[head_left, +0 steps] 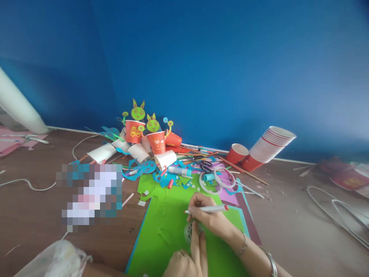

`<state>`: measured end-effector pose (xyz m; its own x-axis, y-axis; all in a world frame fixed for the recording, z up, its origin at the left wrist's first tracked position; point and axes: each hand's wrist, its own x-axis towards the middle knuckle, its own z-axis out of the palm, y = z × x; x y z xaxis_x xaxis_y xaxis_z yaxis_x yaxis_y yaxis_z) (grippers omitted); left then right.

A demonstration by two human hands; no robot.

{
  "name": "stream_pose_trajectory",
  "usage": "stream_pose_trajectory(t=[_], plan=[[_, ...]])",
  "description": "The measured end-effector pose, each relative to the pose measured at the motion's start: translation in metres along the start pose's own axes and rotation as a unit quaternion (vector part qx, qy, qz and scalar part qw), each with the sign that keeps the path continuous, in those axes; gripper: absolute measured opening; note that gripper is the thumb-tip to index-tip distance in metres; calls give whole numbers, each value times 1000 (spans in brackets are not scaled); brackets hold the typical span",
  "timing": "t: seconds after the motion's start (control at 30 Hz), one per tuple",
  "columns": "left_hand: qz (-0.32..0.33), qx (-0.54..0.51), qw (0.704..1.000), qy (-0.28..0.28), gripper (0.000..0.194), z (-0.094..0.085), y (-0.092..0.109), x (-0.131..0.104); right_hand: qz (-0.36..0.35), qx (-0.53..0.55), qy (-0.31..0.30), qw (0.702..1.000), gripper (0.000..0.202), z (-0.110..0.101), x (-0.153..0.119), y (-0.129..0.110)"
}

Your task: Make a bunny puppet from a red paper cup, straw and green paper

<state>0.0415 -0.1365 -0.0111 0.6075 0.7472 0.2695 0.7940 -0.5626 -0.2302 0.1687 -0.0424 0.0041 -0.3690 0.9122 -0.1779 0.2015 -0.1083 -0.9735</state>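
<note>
A white marker (pixel 211 209) with red ends is held in my right hand (pixel 203 209), its tip pointing left above the bright green paper (pixel 170 215). Just below it, a roll of clear tape (pixel 188 233) lies flat on that sheet. Two outstretched fingers of my left hand (pixel 187 259) press the roll down, while its other fingers look curled. Part of the roll is covered by my fingers. Whether the marker's tip touches the paper, I cannot tell.
Beyond the sheet lie black-handled scissors (pixel 206 166), a glue stick (pixel 179 171), clear tape rings (pixel 225 177) and blue scraps. Red cups with green rabbit faces (pixel 152 124) stand by the blue wall. A leaning cup stack (pixel 268 148) is at right; a cable (pixel 340 211) lies nearby.
</note>
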Motion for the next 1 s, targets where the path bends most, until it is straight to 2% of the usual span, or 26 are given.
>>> stream_pose_trajectory(t=[0.27,0.4,0.5,0.6,0.7,0.77,0.83,0.93,1.0], plan=[[11,27,999,35,37,10,0,-3,-1,-8,6,1000,16,1,0,-1],[31,47,998,22,39,12,0,-5,-7,-18,11,1000,15,0,2,-1],[61,115,991,-32,44,14,7,-4,-46,-36,48,997,21,-2,3,-4],[126,247,951,-134,51,20,22,0,-64,-58,73,994,32,-3,5,-12],[169,352,894,-221,55,29,40,5,-33,-126,41,991,31,2,7,-21],[185,374,872,-257,58,36,46,5,-5,-191,5,981,31,7,9,-25],[174,351,892,-227,58,42,45,1,8,-255,-28,967,35,13,12,-29],[106,243,959,-99,51,48,34,-8,2,-309,-60,949,37,19,17,-32],[61,158,985,-22,45,49,26,-12,-4,-327,-75,942,37,22,20,-33]])
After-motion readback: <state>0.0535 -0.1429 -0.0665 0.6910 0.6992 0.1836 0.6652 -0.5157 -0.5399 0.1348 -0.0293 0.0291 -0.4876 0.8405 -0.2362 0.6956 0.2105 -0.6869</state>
